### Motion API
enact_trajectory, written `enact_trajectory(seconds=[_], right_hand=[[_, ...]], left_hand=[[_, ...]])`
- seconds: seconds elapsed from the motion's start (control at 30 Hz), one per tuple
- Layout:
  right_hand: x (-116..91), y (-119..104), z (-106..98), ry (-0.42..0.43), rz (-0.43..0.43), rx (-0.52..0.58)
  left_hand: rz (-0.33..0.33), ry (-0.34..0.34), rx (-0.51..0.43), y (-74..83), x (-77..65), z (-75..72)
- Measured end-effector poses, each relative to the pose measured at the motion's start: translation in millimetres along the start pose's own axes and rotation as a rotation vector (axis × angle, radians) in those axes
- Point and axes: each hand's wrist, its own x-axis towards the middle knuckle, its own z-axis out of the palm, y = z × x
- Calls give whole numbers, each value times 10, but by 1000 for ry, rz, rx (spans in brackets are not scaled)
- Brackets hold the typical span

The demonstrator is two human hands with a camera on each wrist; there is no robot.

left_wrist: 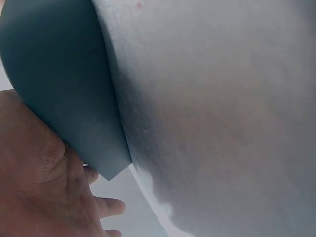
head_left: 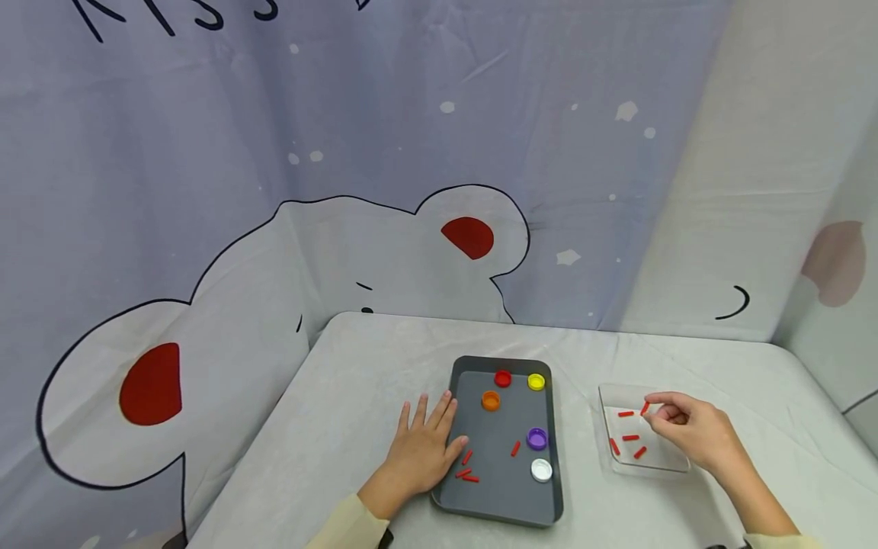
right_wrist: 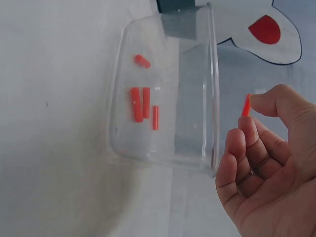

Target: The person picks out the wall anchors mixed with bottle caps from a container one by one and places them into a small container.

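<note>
My right hand (head_left: 700, 435) pinches a small red stick (right_wrist: 246, 105) between thumb and fingertip. It is above the right side of a clear plastic box (right_wrist: 193, 94). Inside that box lie several more red sticks (head_left: 630, 438). My left hand (head_left: 420, 455) rests with straight fingers along the left edge of a dark grey tray (head_left: 490, 431); in the left wrist view the tray's outer wall lies beside the palm. On the tray's near left part is a group of red sticks (head_left: 470, 479), and a single stick (head_left: 516, 449) lies near the middle.
Small round caps sit in the tray: red (head_left: 503, 378) and yellow (head_left: 536, 382) at the far end, orange (head_left: 490, 400) below them, purple (head_left: 537, 438) and white (head_left: 541, 470) on the right. A white cloth (head_left: 583, 503) covers the table; a printed curtain (head_left: 411, 99) hangs behind.
</note>
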Motion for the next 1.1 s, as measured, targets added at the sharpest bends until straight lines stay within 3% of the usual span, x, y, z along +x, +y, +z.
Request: enact_trajectory(seconds=[0.37, 0.73, 0.97, 1.1], right_hand=[[-25, -33, 57, -9, -14, 43], [-104, -479, 358, -11, -45, 163], [-172, -729, 596, 28, -151, 235], [-203, -842, 711, 9, -163, 278]], left_hand=[[-4, 3, 6, 5, -5, -10], [-10, -10, 16, 19, -3, -34], [-15, -14, 13, 20, 2, -39], [-16, -20, 3, 27, -11, -57]])
